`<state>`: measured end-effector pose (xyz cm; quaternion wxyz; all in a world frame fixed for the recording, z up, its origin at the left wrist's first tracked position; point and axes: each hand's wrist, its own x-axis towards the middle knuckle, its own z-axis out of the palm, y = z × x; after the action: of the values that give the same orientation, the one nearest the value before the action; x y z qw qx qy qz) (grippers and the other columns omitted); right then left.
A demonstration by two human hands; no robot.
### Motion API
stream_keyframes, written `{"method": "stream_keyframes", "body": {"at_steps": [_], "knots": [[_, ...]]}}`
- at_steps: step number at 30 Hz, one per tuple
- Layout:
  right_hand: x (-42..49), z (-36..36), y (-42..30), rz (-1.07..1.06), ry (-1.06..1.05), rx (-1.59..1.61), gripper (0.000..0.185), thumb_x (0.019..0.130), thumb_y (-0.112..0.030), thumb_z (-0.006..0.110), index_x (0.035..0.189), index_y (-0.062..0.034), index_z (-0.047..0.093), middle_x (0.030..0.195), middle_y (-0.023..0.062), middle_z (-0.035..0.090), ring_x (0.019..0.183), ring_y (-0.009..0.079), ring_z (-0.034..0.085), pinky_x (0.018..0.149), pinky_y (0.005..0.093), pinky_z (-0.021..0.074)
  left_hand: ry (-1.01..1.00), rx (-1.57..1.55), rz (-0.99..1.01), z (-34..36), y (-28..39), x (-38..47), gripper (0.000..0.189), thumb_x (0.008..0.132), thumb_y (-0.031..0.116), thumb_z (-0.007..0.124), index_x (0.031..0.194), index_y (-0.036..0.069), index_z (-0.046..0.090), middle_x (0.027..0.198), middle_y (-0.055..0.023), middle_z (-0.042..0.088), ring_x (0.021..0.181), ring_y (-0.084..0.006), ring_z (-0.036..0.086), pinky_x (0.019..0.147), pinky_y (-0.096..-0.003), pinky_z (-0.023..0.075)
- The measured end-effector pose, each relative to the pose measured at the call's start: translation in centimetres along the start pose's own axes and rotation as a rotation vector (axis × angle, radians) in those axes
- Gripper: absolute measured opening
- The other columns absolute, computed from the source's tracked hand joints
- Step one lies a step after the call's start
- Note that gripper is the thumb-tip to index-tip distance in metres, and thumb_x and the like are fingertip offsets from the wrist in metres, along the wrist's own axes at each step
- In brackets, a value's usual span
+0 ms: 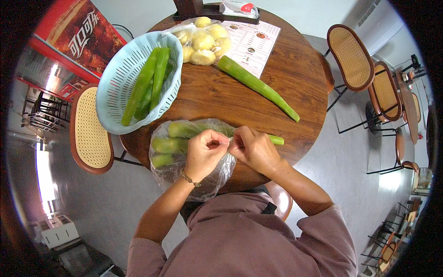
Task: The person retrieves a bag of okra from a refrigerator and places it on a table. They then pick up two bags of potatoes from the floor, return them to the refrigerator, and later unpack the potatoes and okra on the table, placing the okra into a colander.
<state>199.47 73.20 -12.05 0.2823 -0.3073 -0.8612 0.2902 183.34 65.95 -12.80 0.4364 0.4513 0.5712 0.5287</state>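
Observation:
A clear plastic bag (193, 169) with several thick green stalks, perhaps celtuce, lies at the table's near edge. My left hand (207, 152) pinches the bag's gathered plastic with thumb and forefinger. Close against it, my right hand (254, 149) grips the same plastic; its fingertips are partly hidden. The end of a green stalk (277, 140) shows beyond my right hand. Farther back, one long green stalk (258, 86) lies on the wood, its thick end over a printed sheet (254, 41). A light blue plastic colander (114, 86) at the left holds several peeled-looking green pieces (147, 86).
Behind stands a knotted clear bag of yellow, potato-like vegetables (203, 41). A dark tray (214, 15) with a tissue pack (239, 8) is at the far edge of the round wooden table (301, 72). Rattan-backed chairs (90, 128) stand left and right (350, 57).

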Motion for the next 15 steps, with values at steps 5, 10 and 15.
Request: {"method": "stream_keyframes", "body": {"at_steps": [5, 10, 15], "knots": [[0.1, -2.0, 0.7, 0.244, 0.121, 0.111, 0.018, 0.079, -0.008, 0.071, 0.086, -0.0006, 0.056, 0.077, 0.0175, 0.062, 0.069, 0.0316, 0.066, 0.060, 0.0391, 0.0521, 0.012, -0.058, -0.178, -0.8, 0.4, 0.4, 0.007, 0.083, -0.003, 0.067, 0.087, -0.001, 0.062, 0.086, -0.0053, 0.068, 0.081, -0.0086, 0.064, 0.072, -0.0224, 0.0518], [-0.4, -2.9, 0.6, 0.080, 0.093, 0.234, 0.020, 0.082, -0.003, 0.068, 0.101, 0.0003, 0.064, 0.085, 0.0151, 0.066, 0.075, 0.0255, 0.067, 0.066, 0.0338, 0.0534, -0.081, 0.029, -0.035, -1.1, 0.9, 1.1, 0.014, 0.084, -0.005, 0.066, 0.096, 0.000, 0.060, 0.094, -0.0038, 0.067, 0.087, -0.0091, 0.063, 0.079, -0.0233, 0.0513], [-1.3, -1.2, -0.6, 0.248, 0.056, 0.432, 0.029, 0.082, -0.008, 0.073, 0.109, 0.0008, 0.067, 0.089, 0.0153, 0.068, 0.076, 0.0270, 0.066, 0.064, 0.0342, 0.0520, -0.103, 0.080, 0.031, -0.6, 2.2, 0.7, 0.022, 0.085, -0.005, 0.063, 0.105, 0.001, 0.059, 0.095, -0.0046, 0.068, 0.085, -0.0090, 0.063, 0.078, -0.0241, 0.0521]]}}
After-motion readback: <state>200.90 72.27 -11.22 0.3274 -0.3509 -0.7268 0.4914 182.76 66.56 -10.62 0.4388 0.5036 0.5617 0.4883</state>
